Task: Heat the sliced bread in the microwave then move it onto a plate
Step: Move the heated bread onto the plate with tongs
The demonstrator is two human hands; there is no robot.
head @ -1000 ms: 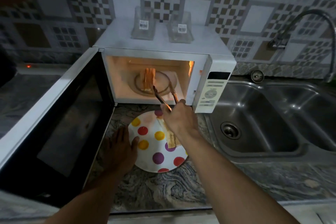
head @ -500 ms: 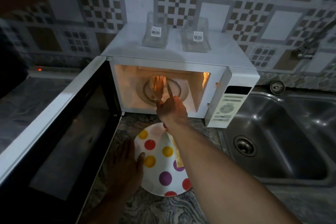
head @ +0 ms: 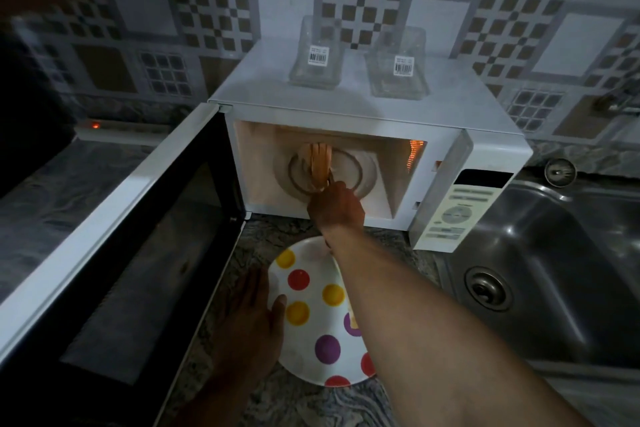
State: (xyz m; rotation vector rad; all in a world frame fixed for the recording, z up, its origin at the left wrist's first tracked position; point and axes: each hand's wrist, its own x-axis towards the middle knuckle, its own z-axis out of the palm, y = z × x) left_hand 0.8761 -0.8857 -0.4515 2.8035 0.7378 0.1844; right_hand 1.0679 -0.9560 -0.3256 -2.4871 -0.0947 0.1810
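Observation:
The white microwave [head: 367, 104] stands open and lit inside. Sliced bread [head: 317, 163] stands on its glass turntable [head: 363, 172]. My right hand [head: 336, 206] reaches into the opening, shut on tongs whose tips are at the bread; the tongs are mostly hidden by the hand. In front, on the counter, lies a white plate with coloured dots [head: 311, 319]; my right forearm hides most of what lies on its right side. My left hand [head: 252, 319] rests flat on the counter, thumb touching the plate's left rim.
The microwave door [head: 114, 253] swings wide open to the left. Two clear glass containers [head: 317, 59] [head: 398, 66] sit on top of the microwave. A steel sink [head: 540, 274] lies to the right. The control panel [head: 460, 211] faces front right.
My right hand has pushed the tongs forward from above the plate into the microwave up to the bread. The left hand has stayed by the plate. The view has moved closer.

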